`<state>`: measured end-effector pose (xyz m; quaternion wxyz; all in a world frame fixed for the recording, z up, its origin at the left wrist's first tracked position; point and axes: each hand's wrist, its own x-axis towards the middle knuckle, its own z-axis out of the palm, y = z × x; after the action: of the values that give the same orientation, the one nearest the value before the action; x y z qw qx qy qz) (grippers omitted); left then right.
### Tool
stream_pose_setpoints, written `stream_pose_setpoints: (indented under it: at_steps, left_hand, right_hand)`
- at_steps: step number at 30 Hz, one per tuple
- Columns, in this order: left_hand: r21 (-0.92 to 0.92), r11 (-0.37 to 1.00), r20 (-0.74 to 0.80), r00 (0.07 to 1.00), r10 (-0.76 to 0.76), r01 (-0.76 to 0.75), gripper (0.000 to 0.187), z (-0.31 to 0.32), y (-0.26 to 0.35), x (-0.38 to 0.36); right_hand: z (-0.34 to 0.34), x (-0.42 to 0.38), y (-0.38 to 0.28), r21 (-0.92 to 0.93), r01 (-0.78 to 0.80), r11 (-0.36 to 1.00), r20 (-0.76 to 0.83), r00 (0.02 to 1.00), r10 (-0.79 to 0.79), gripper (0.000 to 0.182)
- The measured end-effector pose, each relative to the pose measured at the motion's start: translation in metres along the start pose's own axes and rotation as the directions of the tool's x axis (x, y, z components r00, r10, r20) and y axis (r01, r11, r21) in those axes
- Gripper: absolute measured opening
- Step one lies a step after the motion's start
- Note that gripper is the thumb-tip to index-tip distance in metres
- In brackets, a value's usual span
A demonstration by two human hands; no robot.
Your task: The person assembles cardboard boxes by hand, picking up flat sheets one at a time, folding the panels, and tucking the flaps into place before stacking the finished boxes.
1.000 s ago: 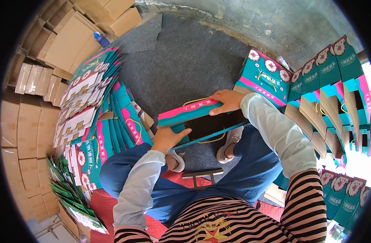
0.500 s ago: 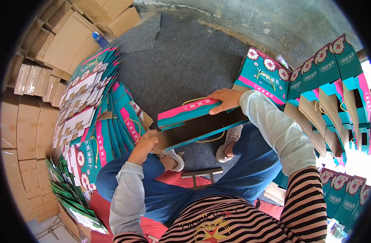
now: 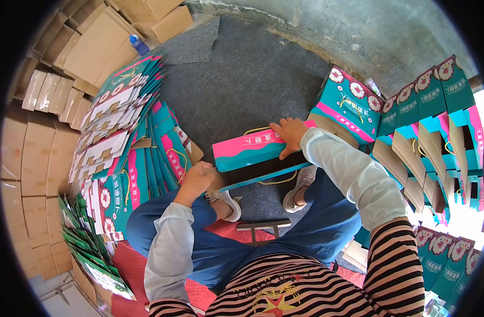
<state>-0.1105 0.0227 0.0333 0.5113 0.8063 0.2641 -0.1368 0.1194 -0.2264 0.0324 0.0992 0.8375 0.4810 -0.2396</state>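
A teal and pink carton [image 3: 247,152] with yellow cord handles lies across above my knees. Its long side facing me stands up, and a dark gap shows between it and the pink-banded flap. My right hand [image 3: 292,137] rests on the flap near its right end, thumb bent down over the lower edge, fingers apart on top. At the carton's left end my left hand [image 3: 198,179] closes on the brown end flap. Left of it leans a stack of flattened teal and pink cartons [image 3: 149,158].
Green flat packs [image 3: 91,253] lie at the lower left. Brown boxes [image 3: 36,174] are piled along the left, with a blue bottle [image 3: 140,46] near them. A formed carton [image 3: 350,103] and rows of open ones [image 3: 424,150] stand right. A small metal stand [image 3: 263,226] sits between the feet.
The pink-banded flap has swung down toward me, narrowing the carton's opening. My right hand has shifted slightly left and lies flatter on the flap. My left hand stays at the left end.
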Motion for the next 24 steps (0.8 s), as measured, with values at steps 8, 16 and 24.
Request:
stream_pose_setpoints:
  at_steps: [8,16,24]
  left_hand:
    - [0.134,0.988,-0.002,0.997,0.077,-0.076,0.048,0.011,0.005,0.009]
    - [0.381,0.913,-0.068,0.98,0.186,-0.147,0.071,-0.004,0.053,0.023]
    - [0.97,0.191,0.146,0.988,0.051,-0.153,0.117,0.054,0.041,0.087]
  right_hand:
    - [0.026,0.018,0.001,-0.074,0.107,0.991,-0.184,0.976,-0.12,0.078]
    - [0.04,0.016,0.005,-0.133,0.135,0.982,-0.297,0.94,-0.169,0.066]
    - [0.043,0.014,0.008,-0.128,0.149,0.981,-0.346,0.92,-0.185,0.067]
